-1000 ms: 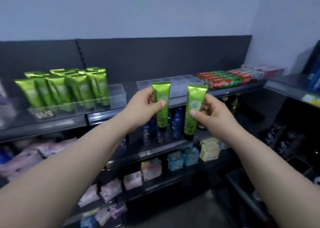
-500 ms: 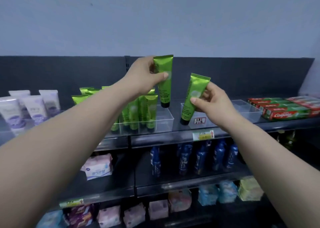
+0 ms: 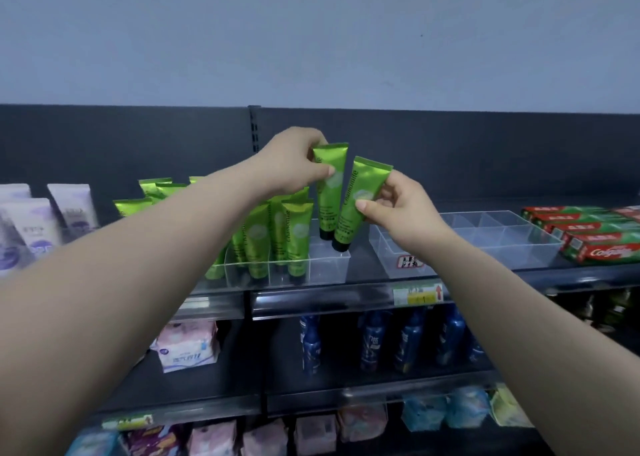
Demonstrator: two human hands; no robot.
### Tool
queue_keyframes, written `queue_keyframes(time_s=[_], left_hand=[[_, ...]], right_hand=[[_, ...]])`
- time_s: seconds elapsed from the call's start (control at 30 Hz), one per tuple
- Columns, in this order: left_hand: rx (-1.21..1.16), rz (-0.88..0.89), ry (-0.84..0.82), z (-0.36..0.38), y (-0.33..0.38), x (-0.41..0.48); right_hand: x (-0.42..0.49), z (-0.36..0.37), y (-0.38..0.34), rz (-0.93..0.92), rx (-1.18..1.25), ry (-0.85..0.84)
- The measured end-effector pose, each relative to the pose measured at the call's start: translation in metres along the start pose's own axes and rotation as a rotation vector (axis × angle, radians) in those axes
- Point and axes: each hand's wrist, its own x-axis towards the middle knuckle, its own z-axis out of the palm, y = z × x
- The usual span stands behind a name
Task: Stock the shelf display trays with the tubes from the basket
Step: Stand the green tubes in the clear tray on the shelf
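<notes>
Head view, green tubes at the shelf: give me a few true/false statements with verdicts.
1. Left hand holds the left green tube, right hand the right green tube. True.
2. Both held tubes point cap up. False: their black caps point down.
3. The right clear tray is packed with tubes. False: no tubes show in it.
4. Colgate boxes lie right of that tray. True.
5. Blue bottles stand on the top shelf. False: they stand one shelf below.
</notes>
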Motion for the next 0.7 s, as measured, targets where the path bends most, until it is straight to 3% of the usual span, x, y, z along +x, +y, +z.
queue_keyframes(time_s=[0.2,0.37,0.7], left_hand=[[0.240,0.010,-0.104,0.013,-0.005,0.013],[0.569,0.074,-0.200,0.019,-0.008,0.016],[0.677,0.037,-0.308,0.015,-0.006,0.022]], right_hand=[[0.022,0.000,0.016,0.020,0.023,-0.114],[0.030,0.000,0.035,0.067,-0.103,-0.240],[0.029,0.005,0.044,0.062,-0.358,-0.286]])
